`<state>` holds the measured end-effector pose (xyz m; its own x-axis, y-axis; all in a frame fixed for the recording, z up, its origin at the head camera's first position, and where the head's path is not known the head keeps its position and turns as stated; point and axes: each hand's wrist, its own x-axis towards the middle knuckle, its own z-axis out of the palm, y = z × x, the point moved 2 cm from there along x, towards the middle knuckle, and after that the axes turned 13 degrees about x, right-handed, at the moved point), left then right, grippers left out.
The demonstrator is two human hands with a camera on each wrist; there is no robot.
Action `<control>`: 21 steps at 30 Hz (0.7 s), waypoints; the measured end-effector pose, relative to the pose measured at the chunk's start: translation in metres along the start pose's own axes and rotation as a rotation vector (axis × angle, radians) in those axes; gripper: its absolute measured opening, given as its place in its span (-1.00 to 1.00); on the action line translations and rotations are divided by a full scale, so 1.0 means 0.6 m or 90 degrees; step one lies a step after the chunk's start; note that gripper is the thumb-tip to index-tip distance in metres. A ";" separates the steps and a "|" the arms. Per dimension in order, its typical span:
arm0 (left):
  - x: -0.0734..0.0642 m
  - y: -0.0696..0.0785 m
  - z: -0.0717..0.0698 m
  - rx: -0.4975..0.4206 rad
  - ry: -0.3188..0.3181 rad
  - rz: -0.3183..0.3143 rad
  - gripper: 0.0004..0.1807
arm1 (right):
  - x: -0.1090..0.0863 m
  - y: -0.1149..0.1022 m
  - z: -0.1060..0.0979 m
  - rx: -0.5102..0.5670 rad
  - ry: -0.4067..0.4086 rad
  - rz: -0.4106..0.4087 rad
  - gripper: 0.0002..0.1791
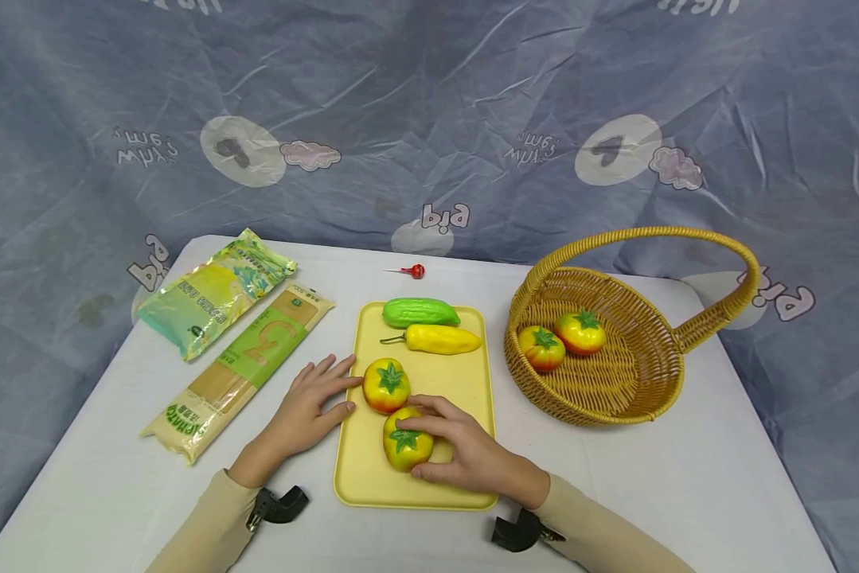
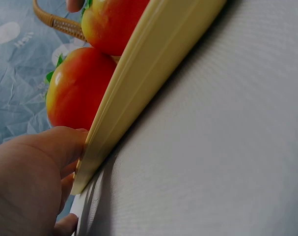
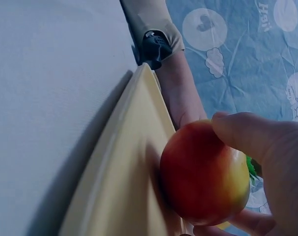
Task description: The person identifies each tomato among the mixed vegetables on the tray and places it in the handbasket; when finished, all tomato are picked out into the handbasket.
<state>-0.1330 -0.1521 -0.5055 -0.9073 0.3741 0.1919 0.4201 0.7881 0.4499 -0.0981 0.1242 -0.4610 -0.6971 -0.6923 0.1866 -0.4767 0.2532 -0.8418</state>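
Observation:
A yellow tray holds two yellow-red tomatoes with green leafy tops, a green cucumber-like vegetable and a yellow pepper. My right hand grips the nearer tomato, thumb and fingers round its side; the right wrist view shows this tomato close to the tray surface. My left hand rests at the tray's left edge, fingers spread and fairly straight. Its index fingertip reaches over the rim beside the farther tomato; whether they touch I cannot tell.
To the right stands a wicker basket with a tall handle, two more tomatoes inside. Left of the tray lie a noodle packet and a green-yellow bag. A red lollipop lies behind the tray.

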 end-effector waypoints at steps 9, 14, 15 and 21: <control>-0.002 -0.001 0.000 -0.004 0.005 0.001 -0.58 | 0.000 -0.002 0.000 -0.004 -0.018 0.001 -0.46; -0.002 -0.002 0.002 -0.003 0.003 -0.001 -0.57 | 0.000 -0.002 0.000 0.001 -0.021 -0.008 -0.48; -0.002 -0.002 0.002 -0.004 0.004 -0.002 -0.57 | 0.000 -0.002 -0.001 0.002 -0.022 -0.010 -0.49; -0.002 -0.002 0.002 -0.007 0.005 -0.003 -0.58 | 0.001 0.001 -0.009 0.014 -0.031 -0.001 -0.50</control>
<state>-0.1323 -0.1528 -0.5069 -0.9096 0.3659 0.1969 0.4153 0.7845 0.4605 -0.1014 0.1275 -0.4586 -0.6689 -0.7253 0.1630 -0.4654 0.2376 -0.8526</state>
